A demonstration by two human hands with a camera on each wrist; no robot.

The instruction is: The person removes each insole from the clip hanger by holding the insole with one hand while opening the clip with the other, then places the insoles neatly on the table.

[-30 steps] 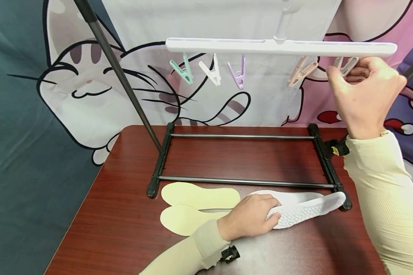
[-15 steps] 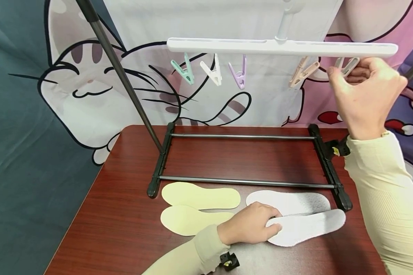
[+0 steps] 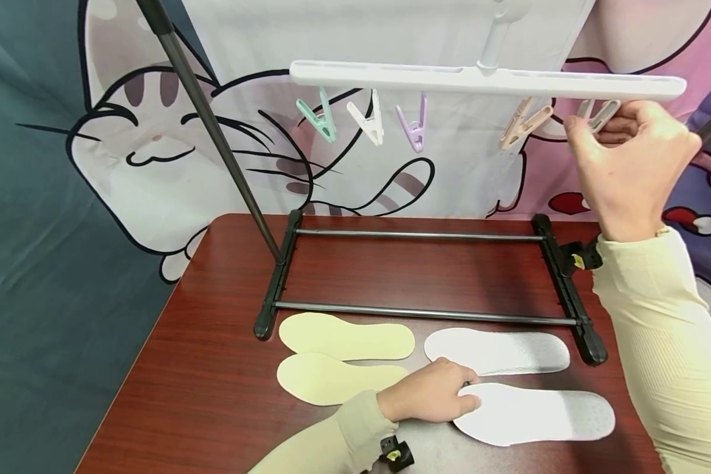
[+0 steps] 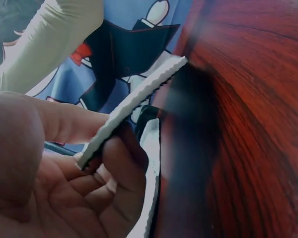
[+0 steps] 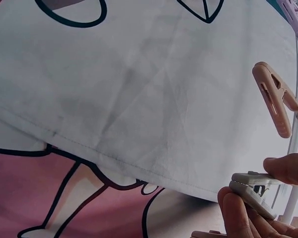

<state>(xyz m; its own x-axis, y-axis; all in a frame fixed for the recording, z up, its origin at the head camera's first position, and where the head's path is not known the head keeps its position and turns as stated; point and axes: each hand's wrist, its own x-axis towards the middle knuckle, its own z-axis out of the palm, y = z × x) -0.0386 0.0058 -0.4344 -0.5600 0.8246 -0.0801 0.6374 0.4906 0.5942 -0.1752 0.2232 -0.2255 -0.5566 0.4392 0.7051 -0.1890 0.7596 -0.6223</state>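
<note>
My left hand [image 3: 426, 393] pinches a white insole [image 3: 539, 416] by its left end, thumb on one face and fingers on the other. In the left wrist view that insole [image 4: 134, 109] appears edge-on, tilted and raised off the table. A second white insole [image 3: 500, 351] lies flat just behind it. Up at the right, my right hand [image 3: 634, 164] pinches a grey clothespin [image 5: 253, 191] that hangs under the white hanger bar [image 3: 391, 78]. Two pale yellow insoles, one behind [image 3: 343, 337] and one in front [image 3: 334, 380], lie left of the white ones.
Several more clothespins hang from the bar: green [image 3: 318, 117], white [image 3: 369, 120], purple [image 3: 415, 125] and beige [image 3: 523, 125]. A black-and-grey stand base [image 3: 426, 309] rests on the brown table [image 3: 172, 395], with a slanted pole [image 3: 219, 141] at left. A printed curtain hangs behind.
The white insole in my left hand has moved toward the table's front and swung from a steep tilt to nearly flat, baring the other white insole. My right hand stays on the grey clothespin.
</note>
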